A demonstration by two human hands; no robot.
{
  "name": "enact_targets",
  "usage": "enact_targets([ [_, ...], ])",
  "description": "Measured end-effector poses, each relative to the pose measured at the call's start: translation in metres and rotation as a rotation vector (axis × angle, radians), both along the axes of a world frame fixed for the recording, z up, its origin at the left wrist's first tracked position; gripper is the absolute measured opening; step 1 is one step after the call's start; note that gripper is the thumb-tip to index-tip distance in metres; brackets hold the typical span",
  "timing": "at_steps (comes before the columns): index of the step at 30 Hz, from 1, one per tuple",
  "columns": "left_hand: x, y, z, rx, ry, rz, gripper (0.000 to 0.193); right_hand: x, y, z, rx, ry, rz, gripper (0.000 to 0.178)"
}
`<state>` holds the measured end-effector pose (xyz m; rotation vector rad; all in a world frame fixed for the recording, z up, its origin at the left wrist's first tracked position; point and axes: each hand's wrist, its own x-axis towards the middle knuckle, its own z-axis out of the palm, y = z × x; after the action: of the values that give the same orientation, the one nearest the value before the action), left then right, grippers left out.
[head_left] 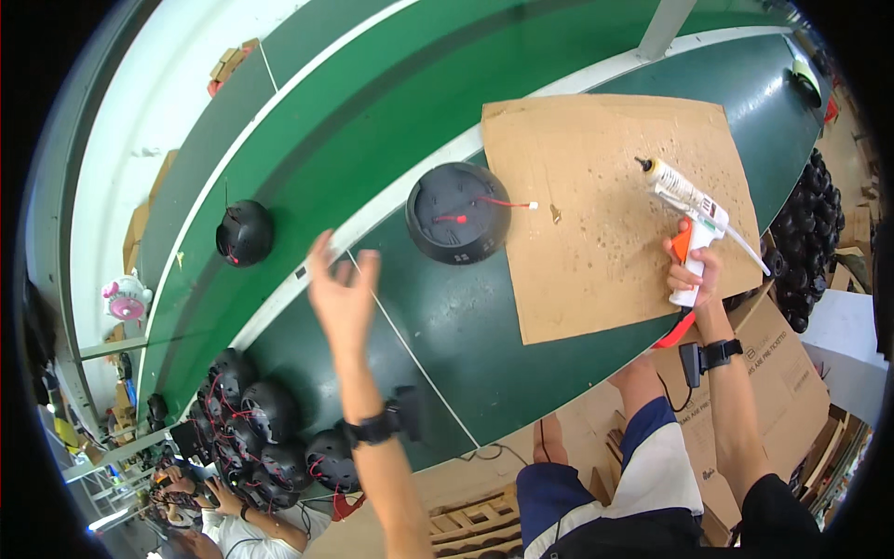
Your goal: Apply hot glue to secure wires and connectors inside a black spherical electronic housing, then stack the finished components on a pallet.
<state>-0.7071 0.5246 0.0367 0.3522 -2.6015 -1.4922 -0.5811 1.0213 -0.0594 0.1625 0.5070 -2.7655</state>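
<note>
My right hand [695, 272] is wrapped round the white-and-orange handle of a hot glue gun [691, 200], held over a brown cardboard sheet [605, 298]. The gun's dark nozzle points up and to the left. My left hand [343, 291] is raised above the green bench with its fingers apart and nothing in them. Just to its right, a round black plastic shell [458, 244] rests open side up at the cardboard's left edge. A red wire with a white connector runs out of the shell onto the cardboard.
Another black shell [246, 233] sits on the green conveyor belt [307, 149]. Several shells with red wires [270, 410] crowd the bench at lower left, near a co-worker [270, 531]. More black parts [808, 233] are heaped at the right, above a cardboard box [773, 382]. A pink fan [126, 300] stands far left.
</note>
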Motion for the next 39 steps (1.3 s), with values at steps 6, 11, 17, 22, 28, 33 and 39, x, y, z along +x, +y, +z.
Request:
enact_targets([
  [6, -0.095, -0.183, -0.017, -1.127, 0.475, 0.088, 0.056, -0.007, -0.012, 0.005, -0.058, -0.1, 0.085, 0.046],
  [11, -0.115, -0.197, -0.008, -0.98, 0.031, 0.157, 0.05, -0.011, -0.021, 0.015, -0.127, -0.107, 0.102, 0.04],
  [17, -0.003, -0.109, -0.013, -0.368, 0.303, -0.052, 0.041, -0.009, -0.014, 0.022, -0.097, -0.092, 0.121, 0.04],
  [22, 0.166, 0.003, 0.042, -0.613, 0.037, -0.357, 0.046, -0.012, -0.022, 0.014, -0.088, -0.094, 0.118, 0.041],
  [28, 0.205, 0.072, 0.017, -0.531, -0.064, -0.376, 0.03, -0.008, -0.005, 0.019, 0.136, -0.032, 0.106, 0.043],
  [33, 0.212, 0.058, 0.012, -0.32, 0.157, -0.326, 0.025, 0.004, -0.026, 0.07, 0.389, 0.217, 0.287, 0.033],
  [39, 0.193, 0.0, -0.002, -0.257, 0.202, -0.239, 0.02, 0.005, -0.08, 0.126, 0.774, 0.365, 0.559, 0.026],
])
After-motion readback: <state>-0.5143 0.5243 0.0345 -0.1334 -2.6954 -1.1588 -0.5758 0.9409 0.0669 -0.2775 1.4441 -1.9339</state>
